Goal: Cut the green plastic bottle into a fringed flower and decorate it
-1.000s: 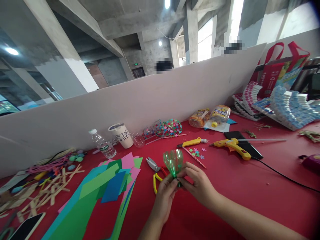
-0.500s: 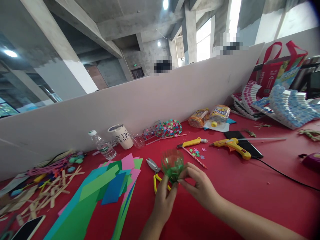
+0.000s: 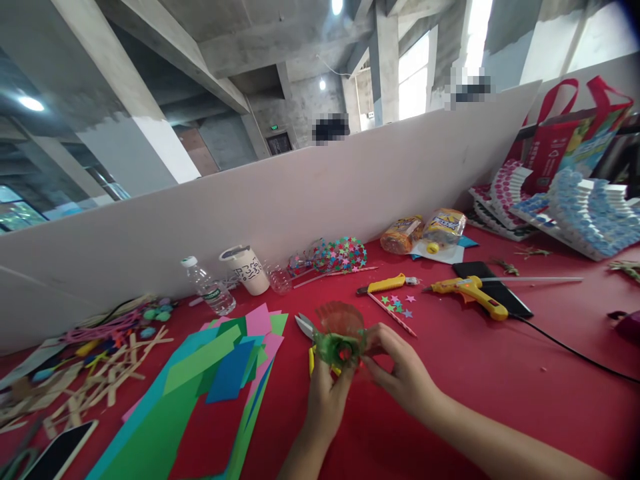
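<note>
A cut piece of green plastic bottle [image 3: 340, 333], see-through and flaring at its far rim, is between my two hands above the table. A small round hole at its near end shows red through it. My left hand [image 3: 329, 393] grips it from below, thumb and fingers closed on the narrow end. At its right side, the fingers of my right hand [image 3: 393, 360] are pinched together on its edge. Just behind and left of it, partly covered, lie scissors [image 3: 305, 325] with yellow handles.
Coloured paper sheets [image 3: 200, 373] lie to the left, wooden sticks [image 3: 113, 370] beyond them. A yellow utility knife [image 3: 387, 285], small paper stars [image 3: 395, 305] and a yellow glue gun [image 3: 470, 291] with a black cord lie right. Bottles and a white cup [image 3: 249, 270] line the partition.
The green bottle piece has tipped, so its narrow end with the hole now faces me. Both hands keep hold of it; the view has shifted slightly.
</note>
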The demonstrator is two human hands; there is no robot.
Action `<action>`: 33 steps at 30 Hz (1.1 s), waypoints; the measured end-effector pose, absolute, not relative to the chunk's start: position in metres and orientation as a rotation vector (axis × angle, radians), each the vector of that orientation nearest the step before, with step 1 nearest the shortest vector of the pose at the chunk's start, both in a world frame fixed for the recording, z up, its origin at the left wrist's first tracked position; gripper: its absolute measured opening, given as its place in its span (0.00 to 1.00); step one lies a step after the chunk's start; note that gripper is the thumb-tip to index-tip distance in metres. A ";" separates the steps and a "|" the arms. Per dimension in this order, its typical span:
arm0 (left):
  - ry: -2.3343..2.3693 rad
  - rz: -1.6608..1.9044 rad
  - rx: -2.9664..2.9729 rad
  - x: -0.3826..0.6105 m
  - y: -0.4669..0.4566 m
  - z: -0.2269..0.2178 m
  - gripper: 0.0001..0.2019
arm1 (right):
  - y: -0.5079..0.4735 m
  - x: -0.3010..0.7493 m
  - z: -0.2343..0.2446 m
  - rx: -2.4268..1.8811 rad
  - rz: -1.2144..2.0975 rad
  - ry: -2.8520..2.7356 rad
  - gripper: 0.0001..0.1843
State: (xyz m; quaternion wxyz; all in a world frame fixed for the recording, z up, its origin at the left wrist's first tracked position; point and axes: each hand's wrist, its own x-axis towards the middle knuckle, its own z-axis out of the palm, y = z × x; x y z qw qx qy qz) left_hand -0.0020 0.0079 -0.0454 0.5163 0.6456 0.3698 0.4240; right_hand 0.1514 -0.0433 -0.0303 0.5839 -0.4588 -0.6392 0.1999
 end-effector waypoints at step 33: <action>0.824 0.891 1.307 0.011 0.002 -0.024 0.12 | -0.044 0.155 -0.007 -0.923 1.062 -1.029 0.16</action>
